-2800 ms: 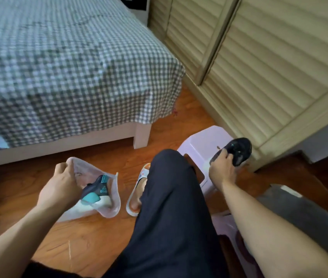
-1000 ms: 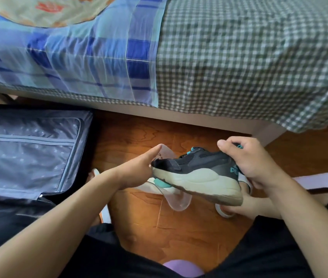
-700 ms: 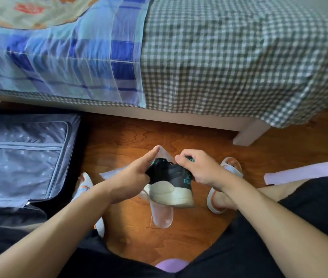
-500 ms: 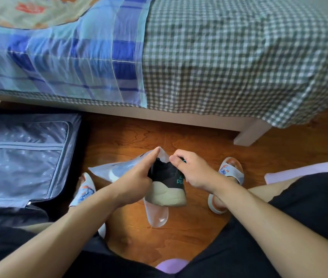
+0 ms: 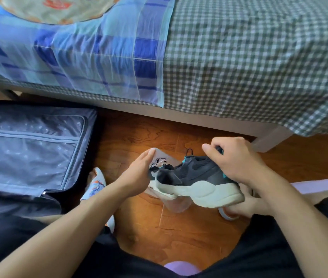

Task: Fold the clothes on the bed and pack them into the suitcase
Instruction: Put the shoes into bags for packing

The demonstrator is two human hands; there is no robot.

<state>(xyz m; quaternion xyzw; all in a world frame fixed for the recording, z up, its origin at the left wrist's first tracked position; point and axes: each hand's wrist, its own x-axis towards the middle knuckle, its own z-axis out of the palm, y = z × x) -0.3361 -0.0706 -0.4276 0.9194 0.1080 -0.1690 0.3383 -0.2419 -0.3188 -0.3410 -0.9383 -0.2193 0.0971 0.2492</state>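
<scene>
A black sneaker (image 5: 197, 177) with a thick white sole and teal trim lies sideways in the air above the floor. My right hand (image 5: 237, 159) grips it at the heel. My left hand (image 5: 139, 173) pinches the mouth of a clear plastic bag (image 5: 171, 201), which hangs under the sneaker's toe. Inside the bag, a second dark shoe shows only in part. At the left, the open suitcase (image 5: 32, 151) lies flat on the floor with its grey zipped lining up. The bed (image 5: 249, 63) with its checked sheet runs across the top.
A blue plaid blanket (image 5: 91, 57) hangs over the bed's left edge. My feet wear white slippers (image 5: 97, 185) on the wooden floor (image 5: 179, 233). A pale purple stool (image 5: 319, 185) shows at the right, behind my right forearm. The bed's leg (image 5: 269, 139) stands just beyond my right hand.
My right hand has turned the sneaker from toe-down at the bag's mouth to lying sideways, heel to the right. The left hand keeps hold of the bag.
</scene>
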